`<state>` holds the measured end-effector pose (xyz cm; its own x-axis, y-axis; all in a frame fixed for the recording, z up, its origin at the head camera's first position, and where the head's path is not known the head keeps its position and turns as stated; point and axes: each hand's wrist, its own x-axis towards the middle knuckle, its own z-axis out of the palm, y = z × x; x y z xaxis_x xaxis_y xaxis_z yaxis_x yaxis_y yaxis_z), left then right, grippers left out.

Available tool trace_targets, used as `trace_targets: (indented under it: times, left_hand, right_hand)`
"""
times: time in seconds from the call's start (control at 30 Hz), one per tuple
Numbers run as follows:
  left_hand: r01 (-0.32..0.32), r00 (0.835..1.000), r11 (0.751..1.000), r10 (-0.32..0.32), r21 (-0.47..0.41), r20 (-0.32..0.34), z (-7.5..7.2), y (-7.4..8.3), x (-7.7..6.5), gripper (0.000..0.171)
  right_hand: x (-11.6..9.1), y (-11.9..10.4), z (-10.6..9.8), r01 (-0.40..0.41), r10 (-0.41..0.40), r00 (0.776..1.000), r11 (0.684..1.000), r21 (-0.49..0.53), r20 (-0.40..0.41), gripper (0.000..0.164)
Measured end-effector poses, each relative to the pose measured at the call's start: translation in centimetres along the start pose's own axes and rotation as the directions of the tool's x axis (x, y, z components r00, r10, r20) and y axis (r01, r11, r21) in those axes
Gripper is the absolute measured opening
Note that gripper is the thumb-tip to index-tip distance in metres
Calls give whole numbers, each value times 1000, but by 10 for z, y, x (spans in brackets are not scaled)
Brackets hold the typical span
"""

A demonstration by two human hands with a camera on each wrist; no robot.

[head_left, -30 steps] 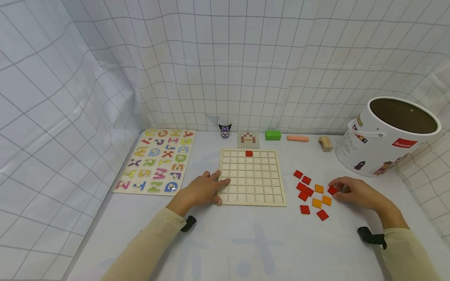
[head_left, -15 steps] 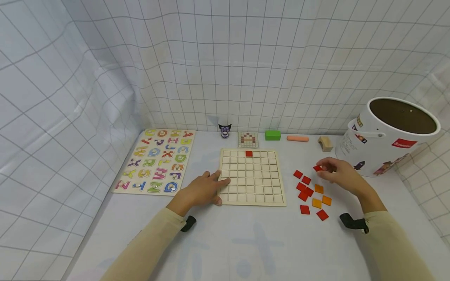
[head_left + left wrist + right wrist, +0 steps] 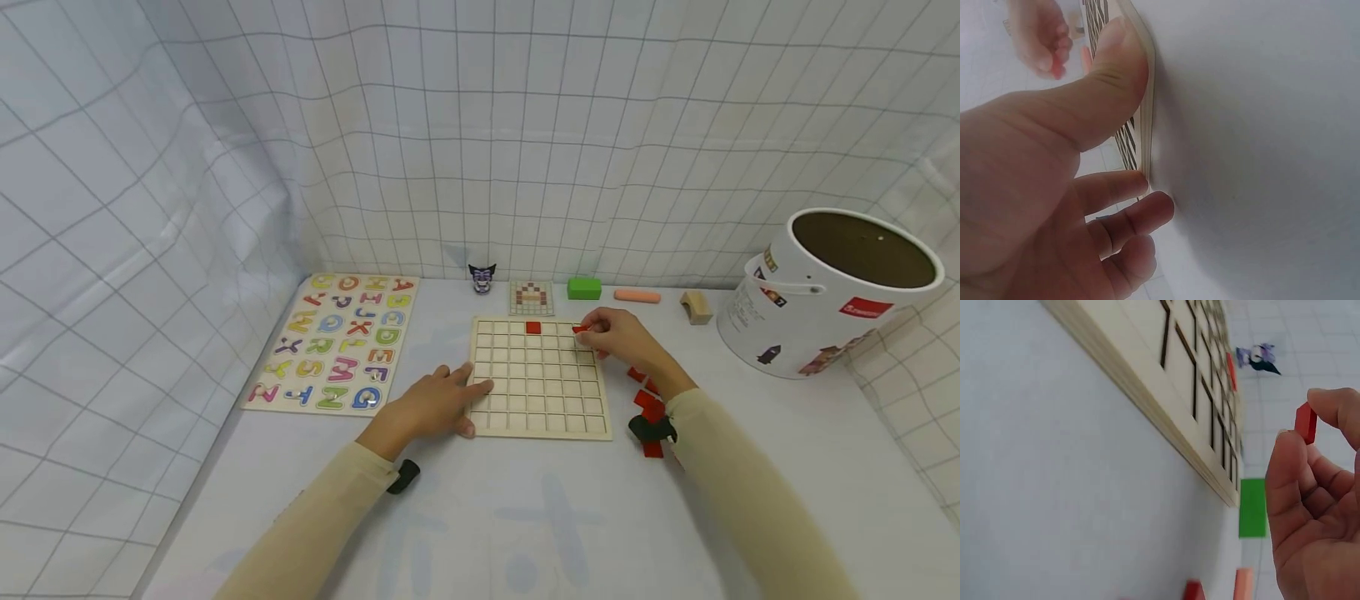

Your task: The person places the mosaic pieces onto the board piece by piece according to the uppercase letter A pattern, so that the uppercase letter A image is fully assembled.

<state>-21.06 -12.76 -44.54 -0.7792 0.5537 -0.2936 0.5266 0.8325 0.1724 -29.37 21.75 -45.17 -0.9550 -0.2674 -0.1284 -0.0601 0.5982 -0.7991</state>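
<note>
My left hand (image 3: 435, 404) rests at the left edge of a square wooden grid board (image 3: 540, 435), its fingers spread and one lying over the cells. In the left wrist view, a digit (image 3: 1124, 75) presses along the board's rim. Between thumb and finger my right hand (image 3: 626, 340) pinches a red square tile (image 3: 1305, 424), held over the board's upper right corner. Another red tile (image 3: 533, 327) lies in the top row of the grid. Several loose red tiles (image 3: 652, 408) are on the table under the right forearm, which partly hides them; the orange ones are out of sight.
A pattern card (image 3: 531, 298), a small purple-black figure (image 3: 482, 280), a green block (image 3: 584, 289), an orange stick (image 3: 637, 296) and a wooden arch (image 3: 696, 308) line the back. An alphabet board (image 3: 322, 350) lies left; a white bucket (image 3: 810, 333) stands right.
My right hand has picked a red tile off the table at the right and carried it left to above the grid board's upper right corner. The left hand stays put.
</note>
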Motion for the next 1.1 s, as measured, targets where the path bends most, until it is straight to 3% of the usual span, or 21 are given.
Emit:
trace_targets:
  times: [0.43, 0.67, 0.83, 1.1]
  left_hand:
    - [-4, 1000, 1000, 4, 14, -6, 2, -1, 2, 80]
    - [-8, 1000, 1000, 8, 7, -6, 2, -2, 2, 79]
    - [-9, 1000, 1000, 9, 16, -8, 3, -2, 2, 80]
    - [-11, 1000, 1000, 12, 17, -10, 2, -2, 2, 80]
  right_hand:
    - [33, -7, 30, 15, -14, 1000, 1000, -12, 26, 31]
    - [33, -13, 33, 58, -51, 997, 990, -130, 57, 26]
    - [32, -15, 34, 51, -38, 995, 989, -136, 96, 26]
    - [30, -19, 36, 58, -42, 995, 982, -182, 88, 25]
